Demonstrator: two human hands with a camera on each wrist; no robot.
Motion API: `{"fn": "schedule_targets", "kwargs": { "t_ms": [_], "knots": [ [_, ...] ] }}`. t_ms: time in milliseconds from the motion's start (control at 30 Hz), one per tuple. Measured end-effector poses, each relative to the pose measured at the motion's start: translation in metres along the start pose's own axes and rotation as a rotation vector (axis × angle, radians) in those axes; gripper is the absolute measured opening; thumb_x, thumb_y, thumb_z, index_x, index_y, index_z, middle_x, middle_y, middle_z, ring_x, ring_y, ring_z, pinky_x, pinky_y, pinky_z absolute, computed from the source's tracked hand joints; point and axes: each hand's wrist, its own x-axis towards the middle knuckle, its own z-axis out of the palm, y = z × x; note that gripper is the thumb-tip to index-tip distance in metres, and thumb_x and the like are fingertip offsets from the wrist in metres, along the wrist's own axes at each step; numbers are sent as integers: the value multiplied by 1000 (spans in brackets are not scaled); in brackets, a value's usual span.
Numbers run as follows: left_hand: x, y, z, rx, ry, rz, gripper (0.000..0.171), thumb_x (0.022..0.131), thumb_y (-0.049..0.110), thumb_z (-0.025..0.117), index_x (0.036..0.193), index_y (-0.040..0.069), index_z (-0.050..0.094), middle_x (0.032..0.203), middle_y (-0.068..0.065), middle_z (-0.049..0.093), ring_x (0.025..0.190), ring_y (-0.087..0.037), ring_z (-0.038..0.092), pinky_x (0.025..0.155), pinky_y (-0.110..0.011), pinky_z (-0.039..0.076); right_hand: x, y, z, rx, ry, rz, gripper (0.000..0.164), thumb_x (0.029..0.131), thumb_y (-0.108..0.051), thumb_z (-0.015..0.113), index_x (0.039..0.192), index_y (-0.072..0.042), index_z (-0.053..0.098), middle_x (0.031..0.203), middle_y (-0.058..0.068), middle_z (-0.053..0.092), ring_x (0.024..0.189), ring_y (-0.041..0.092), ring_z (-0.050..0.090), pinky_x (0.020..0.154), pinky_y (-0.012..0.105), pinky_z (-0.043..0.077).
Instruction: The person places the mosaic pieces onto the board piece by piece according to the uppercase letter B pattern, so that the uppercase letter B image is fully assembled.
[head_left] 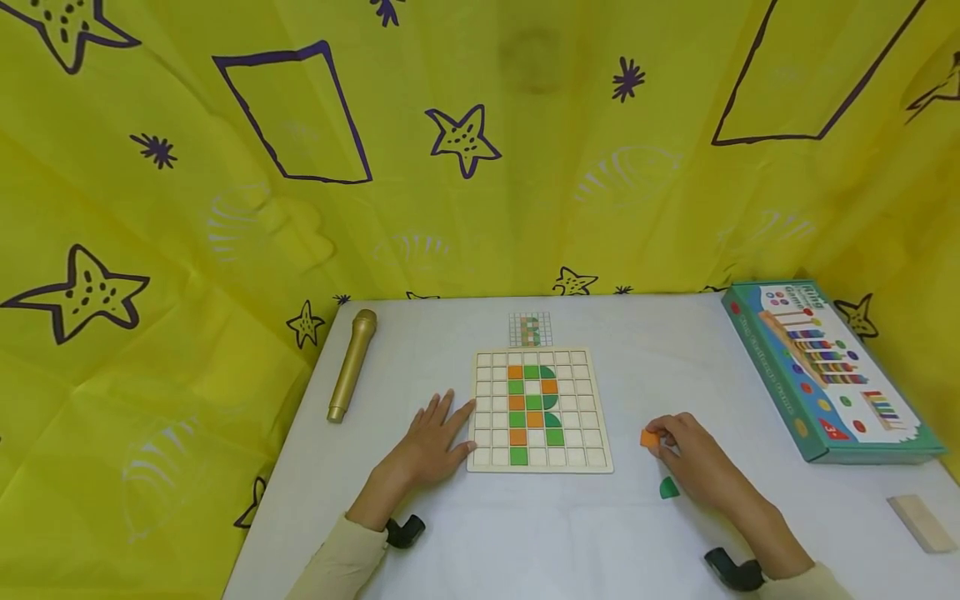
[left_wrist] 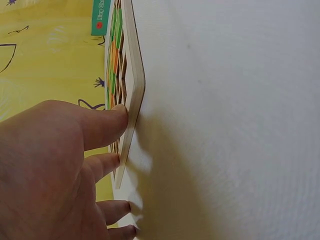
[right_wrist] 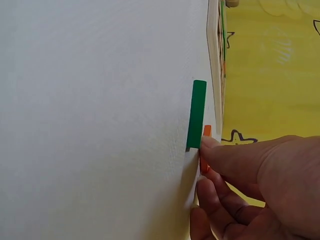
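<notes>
A square wooden grid board lies mid-table, with orange and green tiles set in it in the shape of a letter R. My left hand lies flat with fingers spread, its thumb and a fingertip touching the board's left edge. To the right of the board, my right hand pinches an orange square tile between thumb and fingers, at the tabletop. Just nearer than that tile lies a green quarter-round tile; the right wrist view shows its thick edge close to the thumb.
A small pattern card showing the same letter lies behind the board. On the left is a gold microphone. A green game box sits at the right, with a pale wooden block nearer. Yellow patterned cloth hangs behind.
</notes>
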Motion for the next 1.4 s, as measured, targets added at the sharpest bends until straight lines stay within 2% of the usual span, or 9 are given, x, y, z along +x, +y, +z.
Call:
{"fn": "schedule_targets", "kwargs": {
  "t_ms": [133, 333, 500, 633, 900, 1067, 1167, 1400],
  "knots": [
    [0, 0, 1, -2, -3, -6, 66, 109, 45, 52, 167, 20, 33, 175, -22, 16, 162, -45, 12, 128, -65, 17, 3, -1, 2, 11, 22, -14, 24, 97, 1, 70, 120, 4, 66, 112, 17, 61, 102, 32, 66, 93, 54, 58],
    [-1, -1, 2, 0, -4, -11, 66, 109, 46, 52, 167, 21, 33, 175, -21, 16, 162, -45, 11, 129, -64, 17, 9, -7, 8, 38, 11, -9, 25, 99, 2, 66, 124, 6, 64, 116, 20, 60, 106, 35, 66, 92, 54, 58],
    [-2, -1, 0, -12, -2, -7, 66, 109, 45, 53, 167, 20, 33, 175, -22, 15, 162, -45, 11, 129, -63, 16, 16, -19, 9, 36, 0, 26, 23, 100, -3, 67, 123, 3, 66, 116, 19, 63, 105, 35, 66, 93, 58, 48],
    [-3, -1, -2, -19, -7, -6, 67, 109, 45, 52, 167, 20, 32, 175, -21, 15, 162, -44, 10, 129, -63, 15, 22, -37, 11, 41, -10, 23, 24, 101, -6, 67, 124, 1, 67, 118, 18, 64, 107, 33, 64, 91, 59, 40],
    [-2, -1, 0, -19, -3, -8, 67, 109, 46, 52, 168, 21, 32, 175, -21, 15, 163, -43, 10, 129, -63, 15, 28, -82, 41, 21, -77, -105, 20, 99, -9, 72, 119, -8, 68, 116, 6, 62, 107, 25, 62, 85, 39, 36],
    [0, -2, 1, -9, -5, -1, 67, 109, 46, 52, 168, 21, 31, 176, -21, 14, 163, -44, 10, 129, -63, 15, 28, -102, 63, -18, -92, -181, 20, 96, -7, 77, 114, -12, 70, 111, 0, 61, 110, 24, 64, 85, 37, 37],
    [1, -3, 2, -1, -4, -2, 67, 109, 46, 51, 168, 21, 31, 176, -20, 14, 163, -43, 10, 129, -63, 15, 27, -108, 72, -52, -70, -229, 20, 94, -7, 78, 110, -14, 69, 108, -3, 61, 111, 23, 64, 86, 37, 38],
    [2, -3, 2, 12, -19, -15, 68, 109, 48, 50, 168, 22, 30, 176, -19, 13, 163, -43, 9, 129, -62, 15, 24, -109, 82, -93, 16, -336, 17, 90, -4, 81, 97, -16, 71, 100, -5, 61, 101, 19, 66, 87, 39, 38]
  ]
}}
